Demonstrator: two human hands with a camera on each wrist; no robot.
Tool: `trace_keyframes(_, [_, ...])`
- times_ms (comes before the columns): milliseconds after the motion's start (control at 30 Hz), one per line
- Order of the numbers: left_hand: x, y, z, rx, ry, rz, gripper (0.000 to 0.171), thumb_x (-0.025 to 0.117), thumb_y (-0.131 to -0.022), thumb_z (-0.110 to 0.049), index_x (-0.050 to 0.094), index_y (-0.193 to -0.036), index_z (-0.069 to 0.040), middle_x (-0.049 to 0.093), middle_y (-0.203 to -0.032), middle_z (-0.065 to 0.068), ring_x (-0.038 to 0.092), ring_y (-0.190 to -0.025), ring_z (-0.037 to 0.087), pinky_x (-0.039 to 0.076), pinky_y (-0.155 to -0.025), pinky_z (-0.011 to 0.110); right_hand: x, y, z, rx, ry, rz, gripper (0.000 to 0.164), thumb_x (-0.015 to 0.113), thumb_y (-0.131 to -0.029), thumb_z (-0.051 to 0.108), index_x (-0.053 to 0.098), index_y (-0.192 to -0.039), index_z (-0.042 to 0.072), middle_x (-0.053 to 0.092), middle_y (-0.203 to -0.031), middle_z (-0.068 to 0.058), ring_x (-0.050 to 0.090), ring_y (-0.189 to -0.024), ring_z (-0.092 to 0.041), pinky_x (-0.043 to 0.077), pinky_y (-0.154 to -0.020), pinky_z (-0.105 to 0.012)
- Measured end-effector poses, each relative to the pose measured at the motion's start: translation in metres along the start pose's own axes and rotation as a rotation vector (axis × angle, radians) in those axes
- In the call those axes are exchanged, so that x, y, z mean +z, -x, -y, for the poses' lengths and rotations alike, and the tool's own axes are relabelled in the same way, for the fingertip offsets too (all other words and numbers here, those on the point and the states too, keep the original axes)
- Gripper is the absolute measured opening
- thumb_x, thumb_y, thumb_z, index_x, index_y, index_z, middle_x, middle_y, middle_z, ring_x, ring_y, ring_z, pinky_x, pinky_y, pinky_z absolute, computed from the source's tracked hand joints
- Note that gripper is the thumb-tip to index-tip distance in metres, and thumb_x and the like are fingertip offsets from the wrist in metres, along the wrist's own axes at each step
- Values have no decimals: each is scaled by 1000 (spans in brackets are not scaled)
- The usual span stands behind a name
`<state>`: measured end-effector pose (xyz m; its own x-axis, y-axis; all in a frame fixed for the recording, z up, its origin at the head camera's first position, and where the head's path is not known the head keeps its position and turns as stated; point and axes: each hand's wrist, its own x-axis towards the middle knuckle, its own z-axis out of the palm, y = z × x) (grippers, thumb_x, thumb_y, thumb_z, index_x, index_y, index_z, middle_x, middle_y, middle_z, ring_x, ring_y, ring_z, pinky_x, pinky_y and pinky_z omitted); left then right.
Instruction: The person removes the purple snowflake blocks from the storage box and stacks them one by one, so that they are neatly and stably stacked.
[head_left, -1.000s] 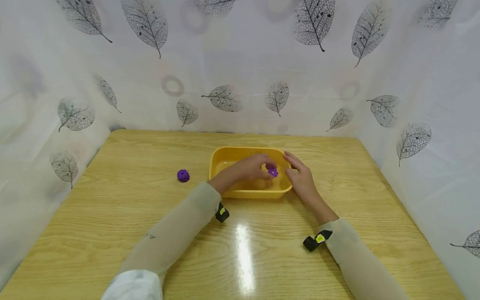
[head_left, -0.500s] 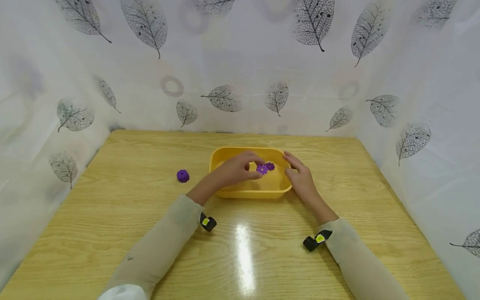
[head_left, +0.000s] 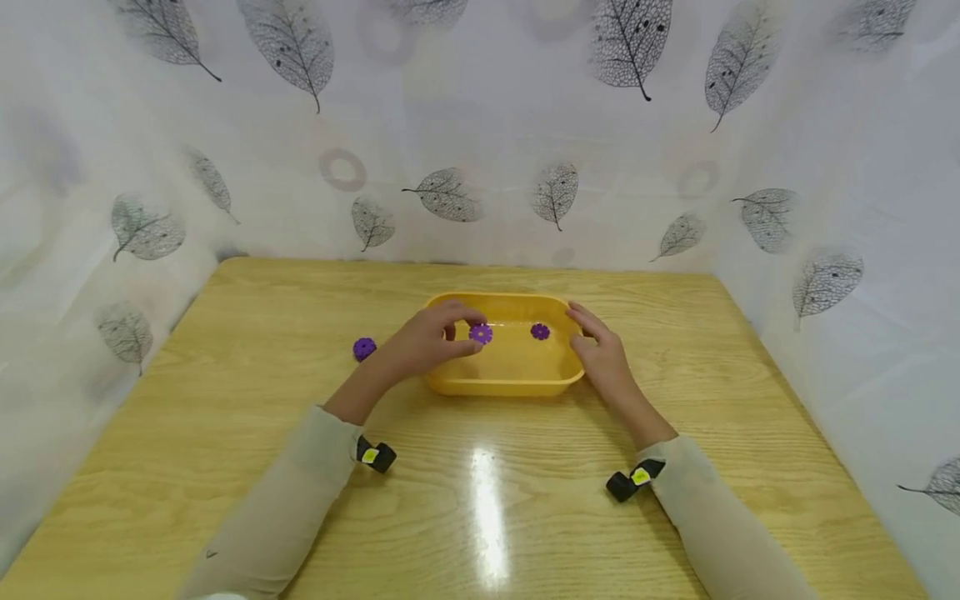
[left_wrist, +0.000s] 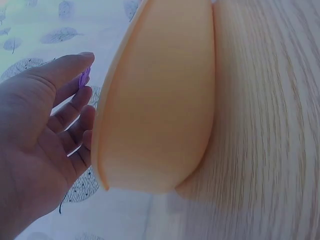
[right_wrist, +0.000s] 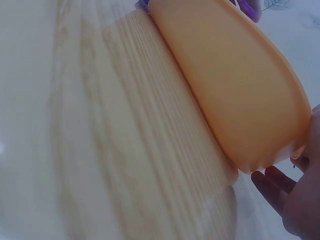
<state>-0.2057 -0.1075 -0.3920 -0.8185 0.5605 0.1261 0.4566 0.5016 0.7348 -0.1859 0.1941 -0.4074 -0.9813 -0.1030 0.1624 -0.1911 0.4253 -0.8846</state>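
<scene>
My left hand (head_left: pixel 423 343) pinches a purple flower-shaped disc (head_left: pixel 481 334) between thumb and fingers, above the left end of a yellow plastic tub (head_left: pixel 502 388). In the left wrist view the disc (left_wrist: pixel 84 79) shows edge-on at the fingertips. A second, darker purple flower disc (head_left: pixel 540 332) lies inside the tub toward the right. My right hand (head_left: pixel 606 358) grips the tub's right end, its thumb at the rim; in the right wrist view, some fingers (right_wrist: pixel 274 186) of it show against the outside wall.
A small clump of purple flower discs (head_left: pixel 364 348) sits on the wooden table (head_left: pixel 570 517) left of the tub, close to my left wrist. A white curtain with leaf prints (head_left: pixel 480 125) stands around the table's back and sides.
My left hand has moved left across the tub, carrying the flower disc away from the darker one, which now shows fully. The right hand and the tub have stayed put.
</scene>
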Motion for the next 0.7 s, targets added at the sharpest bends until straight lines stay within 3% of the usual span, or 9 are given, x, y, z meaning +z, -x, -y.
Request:
trace_keyframes(100, [-7, 8, 4, -16, 6, -25, 35, 71, -95, -28, 66, -128, -17, 63, -119, 0, 53, -87, 20, 49, -74, 34, -1, -2, -5, 2, -9, -4, 45, 49, -99, -2, 50, -144, -7, 42, -158, -16, 34, -149, -32, 31, -120, -46])
trace_keyframes(333, [-30, 31, 21, -73, 0, -91, 35, 72, -95, -26, 66, -127, -14, 62, -120, 6, 53, -85, 21, 48, -72, 34, 1, -12, -41, -37, -4, -11, 45, 50, -101, 3, 52, -146, 4, 44, -158, -3, 34, -149, -22, 32, -120, -43])
trace_keyframes(567, [-52, 54, 45, -156, -70, -140, 37, 71, -96, -31, 66, -128, -16, 63, -125, 7, 55, -91, 23, 49, -77, 36, -3, -1, -5, -6, -11, 18, 46, 50, -100, -1, 49, -145, -5, 42, -158, -12, 33, -149, -30, 31, -120, -47])
trace_keyframes(700, [-62, 67, 56, -213, -89, -143, 40, 69, -97, -33, 64, -132, -15, 61, -126, 8, 54, -93, 24, 49, -76, 35, -2, -4, -15, -7, -13, 18, 46, 50, -100, 0, 49, -146, -3, 41, -159, -10, 31, -150, -28, 31, -120, -46])
